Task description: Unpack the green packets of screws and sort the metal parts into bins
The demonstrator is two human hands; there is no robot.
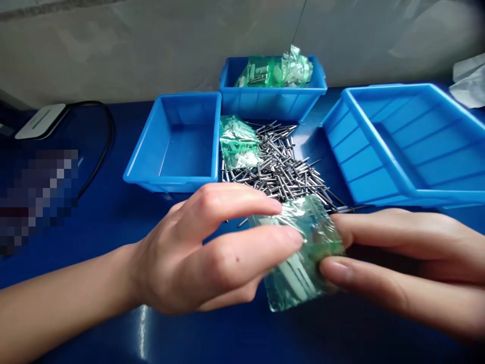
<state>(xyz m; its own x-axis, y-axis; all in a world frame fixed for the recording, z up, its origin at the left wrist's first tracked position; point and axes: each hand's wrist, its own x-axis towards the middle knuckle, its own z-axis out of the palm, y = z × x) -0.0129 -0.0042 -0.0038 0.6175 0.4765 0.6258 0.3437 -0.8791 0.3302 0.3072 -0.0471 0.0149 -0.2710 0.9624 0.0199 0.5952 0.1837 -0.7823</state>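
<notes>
A small clear green plastic bag (303, 253) with pale plastic pieces inside is held between both hands above the blue table. My left hand (212, 247) pinches its left side with fingers and thumb. My right hand (401, 263) pinches its right edge. Just behind the bag lies a heap of grey metal screws (284, 169) on the table. A second filled green bag (238, 144) rests on the heap's left side.
An empty blue bin (151, 174) stands to the left of the screws. A blue bin (273, 98) at the back holds several green bags. A large blue tray (379, 167) sits at the right. A black cable (102, 146) and a white device (40, 121) lie at the far left.
</notes>
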